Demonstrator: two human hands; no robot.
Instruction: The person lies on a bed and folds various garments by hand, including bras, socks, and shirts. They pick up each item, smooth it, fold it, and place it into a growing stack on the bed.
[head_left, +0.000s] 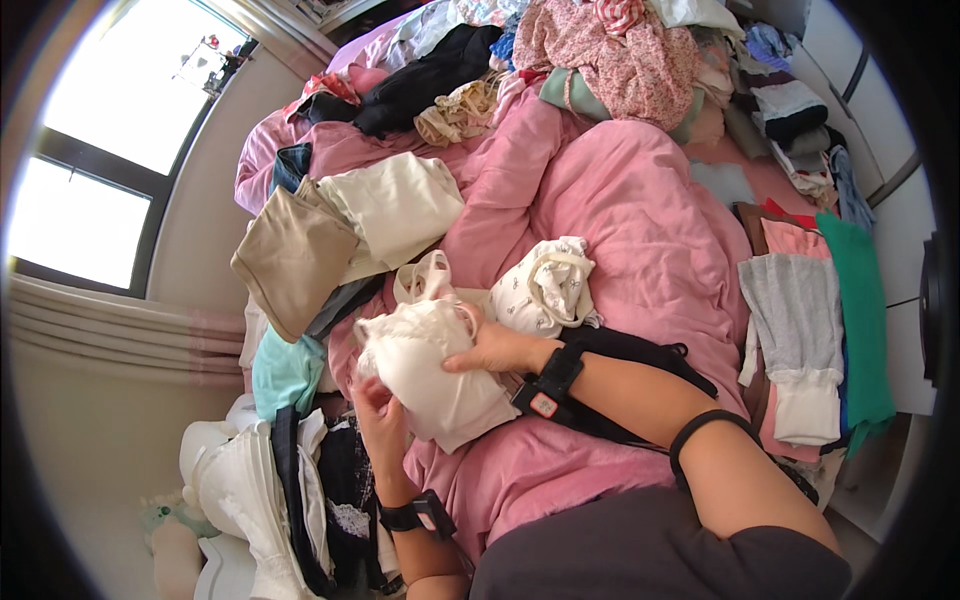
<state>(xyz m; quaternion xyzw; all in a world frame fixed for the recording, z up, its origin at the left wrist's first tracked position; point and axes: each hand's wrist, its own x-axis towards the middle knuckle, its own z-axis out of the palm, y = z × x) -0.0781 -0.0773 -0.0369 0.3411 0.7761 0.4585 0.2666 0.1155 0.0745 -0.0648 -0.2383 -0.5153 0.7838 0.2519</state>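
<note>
A white garment with lace trim and straps (439, 375), perhaps a padded camisole, is held up in front of me over a pink duvet (630, 217). My right hand (495, 345) grips its upper right side, thumb on the front and fingers behind. At its lower left edge is my left hand (382, 416), fingers curled against the lace; whether they pinch the fabric is partly hidden. Just beyond my right hand lies a rolled white garment with a small bow print (540, 289). Black clothing (637, 352) rests beneath my right forearm.
Folded beige trousers (296, 255) and cream clothing (397, 202) lie at the left. Nearer are a mint garment (289, 371) and hanging white clothes (232, 472). Stacked grey (799, 322) and green garments (859, 322) border the right side. Loose clothes, including a floral garment (615, 67), cover the far end.
</note>
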